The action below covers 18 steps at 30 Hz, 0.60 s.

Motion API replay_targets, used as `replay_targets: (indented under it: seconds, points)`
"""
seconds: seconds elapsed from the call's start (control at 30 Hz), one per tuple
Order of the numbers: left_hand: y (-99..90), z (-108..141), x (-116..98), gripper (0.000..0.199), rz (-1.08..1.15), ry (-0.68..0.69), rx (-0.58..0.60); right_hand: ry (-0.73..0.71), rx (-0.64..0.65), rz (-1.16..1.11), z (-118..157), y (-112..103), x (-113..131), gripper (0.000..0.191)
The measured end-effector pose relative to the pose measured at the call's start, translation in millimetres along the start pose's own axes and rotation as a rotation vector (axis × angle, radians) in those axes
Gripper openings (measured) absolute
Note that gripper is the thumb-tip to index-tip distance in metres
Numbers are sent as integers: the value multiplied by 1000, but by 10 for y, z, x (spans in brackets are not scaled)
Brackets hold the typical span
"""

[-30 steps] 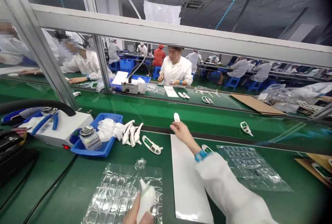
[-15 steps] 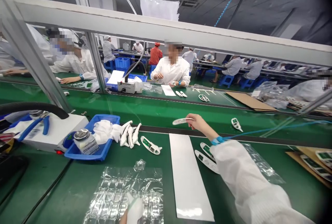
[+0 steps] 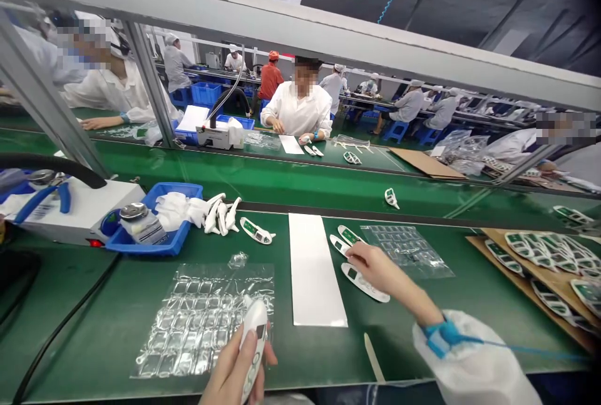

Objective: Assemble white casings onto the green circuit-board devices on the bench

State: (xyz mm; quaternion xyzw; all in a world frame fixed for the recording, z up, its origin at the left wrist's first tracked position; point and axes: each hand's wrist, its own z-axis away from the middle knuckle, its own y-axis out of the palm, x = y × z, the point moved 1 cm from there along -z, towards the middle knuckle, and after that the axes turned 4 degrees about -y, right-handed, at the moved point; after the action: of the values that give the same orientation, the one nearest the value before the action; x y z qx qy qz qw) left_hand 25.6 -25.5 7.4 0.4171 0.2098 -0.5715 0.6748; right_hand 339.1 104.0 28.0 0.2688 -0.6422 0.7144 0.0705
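Left hand grips device, outwardly whole. Right hand closes fingertips on cover right of paper (grip partly hidden); second cover just beside. Apparently unfinished: open shell left of paper, many on cardboard. Versus half-second earlier: right hand, then stretched farther out with cover, is back above bench; device shows more fully.

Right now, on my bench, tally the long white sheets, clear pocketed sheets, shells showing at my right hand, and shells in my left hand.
White sheet: 1
Clear sheets: 2
Shells at your right hand: 3
Held shell in your left hand: 1
Total: 7
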Motion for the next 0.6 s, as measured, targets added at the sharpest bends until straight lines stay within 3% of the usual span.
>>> replay_targets:
  seconds: [0.17,0.27,0.43,0.6]
  points:
    - [310,-171,-57,53,9,118,-2,-61,-181,-365,319,583,101,16]
    - [539,-432,-16,49,-37,200,25,-30,-277,-403,337,761,29,17]
    - [755,-796,75,48,-43,274,21,-54,-261,-426,272,770,-11,17]
    - [765,-831,72,49,-37,255,12,-91,-170,-446,227,678,7,13]
